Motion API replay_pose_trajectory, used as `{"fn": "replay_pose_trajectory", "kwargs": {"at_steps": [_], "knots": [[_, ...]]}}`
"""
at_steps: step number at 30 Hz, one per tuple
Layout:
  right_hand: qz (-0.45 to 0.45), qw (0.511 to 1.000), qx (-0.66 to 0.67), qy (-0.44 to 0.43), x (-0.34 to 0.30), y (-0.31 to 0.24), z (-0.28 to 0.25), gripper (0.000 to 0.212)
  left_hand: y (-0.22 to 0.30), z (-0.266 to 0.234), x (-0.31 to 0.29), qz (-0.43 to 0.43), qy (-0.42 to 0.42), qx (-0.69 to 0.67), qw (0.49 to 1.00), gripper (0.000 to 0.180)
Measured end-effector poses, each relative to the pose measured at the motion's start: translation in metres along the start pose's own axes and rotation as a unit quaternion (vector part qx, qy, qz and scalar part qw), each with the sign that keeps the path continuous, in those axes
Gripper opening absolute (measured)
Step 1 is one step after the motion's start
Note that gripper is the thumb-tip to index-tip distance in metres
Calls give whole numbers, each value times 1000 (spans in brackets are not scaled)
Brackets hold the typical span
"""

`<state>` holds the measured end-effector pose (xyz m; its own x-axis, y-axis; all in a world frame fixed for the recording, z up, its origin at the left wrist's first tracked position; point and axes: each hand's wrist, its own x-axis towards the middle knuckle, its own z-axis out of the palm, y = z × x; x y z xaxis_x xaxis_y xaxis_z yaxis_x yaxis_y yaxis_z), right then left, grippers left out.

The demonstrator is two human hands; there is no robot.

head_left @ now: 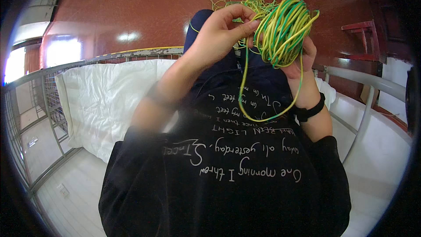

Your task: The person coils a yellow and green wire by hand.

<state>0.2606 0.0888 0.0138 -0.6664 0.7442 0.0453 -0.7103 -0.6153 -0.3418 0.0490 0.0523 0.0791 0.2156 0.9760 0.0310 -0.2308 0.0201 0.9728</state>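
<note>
A thick bundle of yellow-green electrical wire (284,33) is held up above my lap. My right hand (308,52) grips it from behind and below, with most of the fingers hidden by the coils. At the bundle's left side my left hand (234,24) pinches a strand between thumb and fingers. One slack loop of the same wire hangs from the bundle in front of my dark shirt (228,162). Beyond my hands, a loose tangle of wire (252,1) lies on the reddish-brown floor.
I sit on a bed with a white sheet (109,101). A grey metal rail (355,77) runs at my right, and a metal frame with mesh (35,105) stands at the left. A red wooden stool (362,39) is on the floor at far right.
</note>
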Motion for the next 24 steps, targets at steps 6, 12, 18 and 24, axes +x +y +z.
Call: {"fn": "replay_pose_trajectory", "kwargs": {"at_steps": [6,12,18,24], "knots": [[29,993,-95,56,5,6,-3,66,20,-16,4,-45,4,132,990,11],[20,982,-170,74,13,8,-3,44,23,-39,12,-37,-41,328,943,9],[77,950,-300,31,21,-25,-12,61,28,-52,24,-54,-90,411,905,13],[94,920,-381,30,23,-45,-10,67,4,-53,25,-151,-86,195,965,16]]}}
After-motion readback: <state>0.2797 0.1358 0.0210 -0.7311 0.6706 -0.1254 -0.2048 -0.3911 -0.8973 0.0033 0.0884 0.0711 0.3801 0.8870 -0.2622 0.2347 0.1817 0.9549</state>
